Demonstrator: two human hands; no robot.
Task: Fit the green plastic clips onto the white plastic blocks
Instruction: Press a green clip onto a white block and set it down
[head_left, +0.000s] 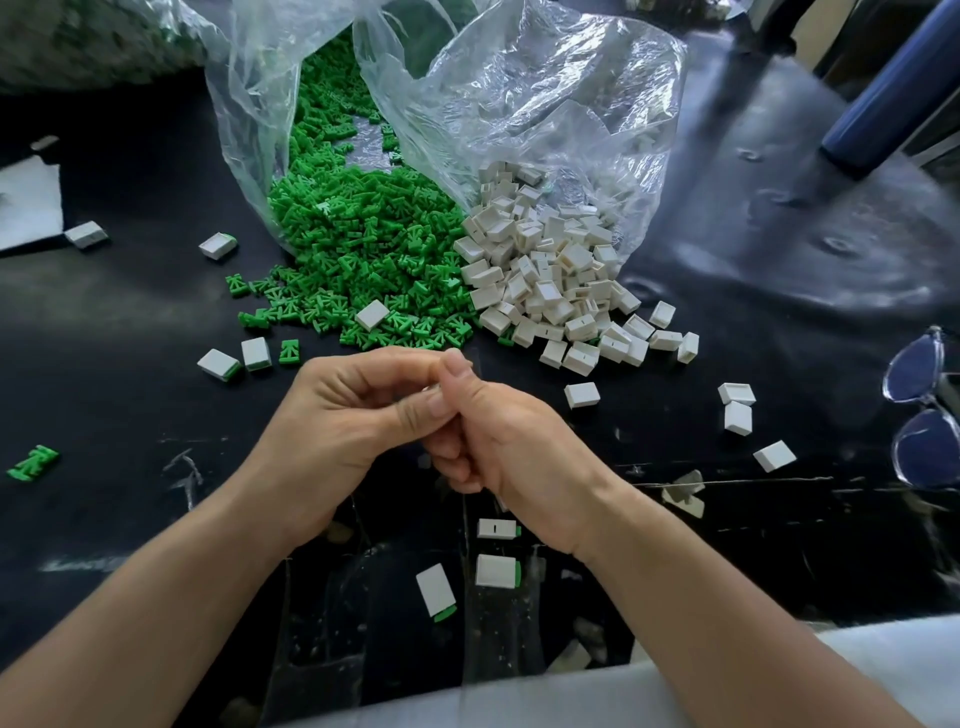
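Black worktop (130, 312): large heaps of small green plastic clips (363, 244) and white plastic blocks (545, 280); few fitted blocks (496, 570) lie scattered, so most work seems left. Left hand (332, 415) and right hand (498, 431), fingers curled, pinch a hidden piece (432, 388).

Black table (130, 312), scuffed. Carries green clips (363, 244) heap and white blocks (545, 280) heap spilling from clear bags (545, 93), scattered strays, glasses (917, 371) at right edge, white sheet (26, 202) left.
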